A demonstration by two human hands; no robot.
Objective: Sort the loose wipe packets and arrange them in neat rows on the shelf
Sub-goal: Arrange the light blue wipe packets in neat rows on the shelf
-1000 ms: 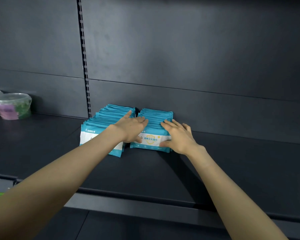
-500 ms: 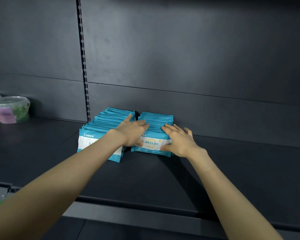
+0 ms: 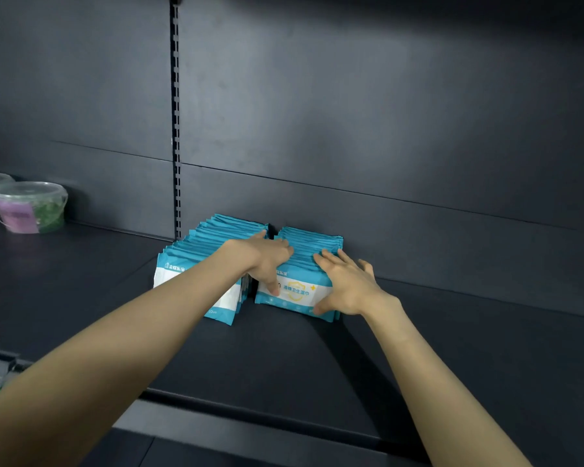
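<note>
Two rows of teal and white wipe packets stand upright on the dark shelf [image 3: 452, 348], running back to the rear panel. The left row [image 3: 196, 251] sits beside the right row [image 3: 314, 239] with a narrow gap between them. My left hand [image 3: 263, 257] rests on the right row's top left, its thumb down the front packet [image 3: 297, 291]. My right hand [image 3: 348, 284] lies with spread fingers over the same row's top right, its thumb against the front packet's lower right corner. My left forearm hides part of the left row's front.
Two clear plastic tubs [image 3: 27, 207] with purple labels stand at the far left of the shelf. A slotted metal upright [image 3: 175, 129] runs up the back panel behind the left row. The shelf's front lip [image 3: 250, 423] crosses below my arms.
Both hands stay on the right row. My left thumb has slid a little lower on the front packet, and the view has shifted slightly.
</note>
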